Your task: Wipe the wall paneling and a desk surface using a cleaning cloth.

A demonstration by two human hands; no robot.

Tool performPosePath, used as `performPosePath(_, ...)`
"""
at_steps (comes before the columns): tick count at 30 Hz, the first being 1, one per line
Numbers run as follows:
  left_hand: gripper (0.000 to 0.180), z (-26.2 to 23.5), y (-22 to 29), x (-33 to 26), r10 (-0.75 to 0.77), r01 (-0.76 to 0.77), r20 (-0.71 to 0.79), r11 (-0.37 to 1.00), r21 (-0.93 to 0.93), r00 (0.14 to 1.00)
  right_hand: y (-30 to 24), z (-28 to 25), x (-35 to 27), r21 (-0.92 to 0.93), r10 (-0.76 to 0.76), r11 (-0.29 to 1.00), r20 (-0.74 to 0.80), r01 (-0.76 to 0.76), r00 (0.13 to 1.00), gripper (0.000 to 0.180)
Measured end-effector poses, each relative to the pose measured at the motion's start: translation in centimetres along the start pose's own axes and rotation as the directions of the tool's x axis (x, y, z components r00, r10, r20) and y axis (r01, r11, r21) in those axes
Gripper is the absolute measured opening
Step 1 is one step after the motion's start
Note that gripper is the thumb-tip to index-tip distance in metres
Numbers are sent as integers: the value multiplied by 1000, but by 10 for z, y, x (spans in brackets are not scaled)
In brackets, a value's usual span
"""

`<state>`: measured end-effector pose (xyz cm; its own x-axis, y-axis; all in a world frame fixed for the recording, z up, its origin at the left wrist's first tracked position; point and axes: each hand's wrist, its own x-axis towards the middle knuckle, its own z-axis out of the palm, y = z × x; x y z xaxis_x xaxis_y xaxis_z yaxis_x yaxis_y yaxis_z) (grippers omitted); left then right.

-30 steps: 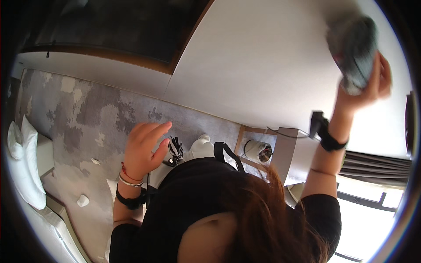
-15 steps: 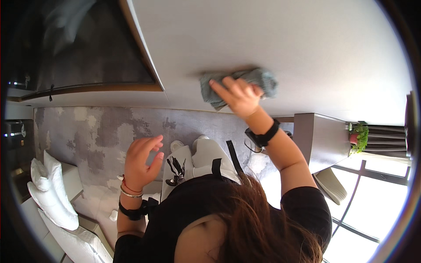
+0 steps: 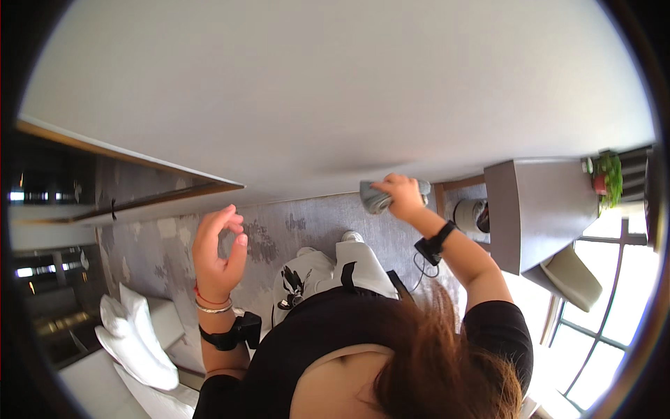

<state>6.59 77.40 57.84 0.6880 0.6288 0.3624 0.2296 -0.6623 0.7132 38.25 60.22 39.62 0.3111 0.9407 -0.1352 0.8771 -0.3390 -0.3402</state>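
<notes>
A grey cloth (image 3: 380,196) is gripped in the closed right hand (image 3: 401,197) and pressed low against the white wall (image 3: 335,91), at about one o'clock. The left hand (image 3: 218,251) is raised, loosely curled, empty. Cloth could slip if the grip loosens.

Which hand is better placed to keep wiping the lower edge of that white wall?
Right. The right hand grips the grey cloth pressed against the white wall near its bottom edge. The left hand is empty, raised with fingers loosely curled, clear of the wall and cloth.
</notes>
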Motion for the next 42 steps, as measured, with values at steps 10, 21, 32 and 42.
performPosePath(10,33,20,-6,73,590,-586,28,793,164,807,-113,-136,-34,162,95,938,-971,307,221,43)
performPosePath(21,35,2,-66,50,615,-536,509,784,-313,602,-128,-93,70,-17,-60,985,-967,-174,-247,30)
performPosePath(32,40,5,-76,24,419,-427,504,898,-106,755,-103,47,104,572,611,791,-736,215,-291,25)
performPosePath(42,57,91,-8,96,698,-795,388,482,368,602,-87,-89,65,627,658,749,-664,215,-356,49)
